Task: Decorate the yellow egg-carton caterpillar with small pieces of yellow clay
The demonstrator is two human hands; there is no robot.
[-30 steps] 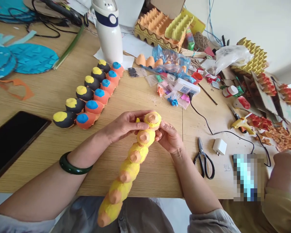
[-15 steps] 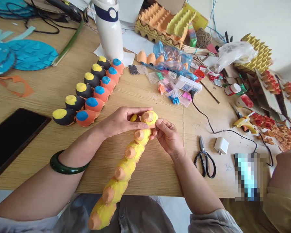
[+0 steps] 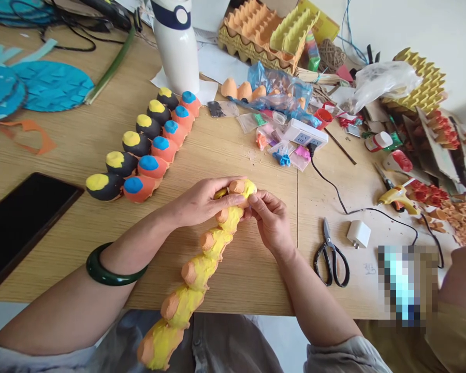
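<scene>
A long strip of orange egg-carton cups [image 3: 194,272], coated with yellow clay around bare orange tips, slants from the table's front edge up to my hands. My left hand [image 3: 205,202] holds its far end from the left, with a small yellow lump partly hidden behind the fingers. On the right side of that end, my right hand [image 3: 270,215] pinches the yellow edge between thumb and fingers. Two finished-looking rows lie side by side at the left: black cups with yellow tops [image 3: 135,143] and orange cups with blue tops [image 3: 163,149].
A tablet [image 3: 27,223] lies left; a white bottle [image 3: 178,52] stands behind. Black scissors [image 3: 330,254], a white adapter [image 3: 358,234], a power strip [image 3: 305,134] and a glue gun [image 3: 399,199] are right. Another person's arm [image 3: 460,280] rests at the right edge.
The strip has rolled slightly, so its yellow right side shows more and the orange tips face further left. Both hands still hold its far end. The view has shifted slightly.
</scene>
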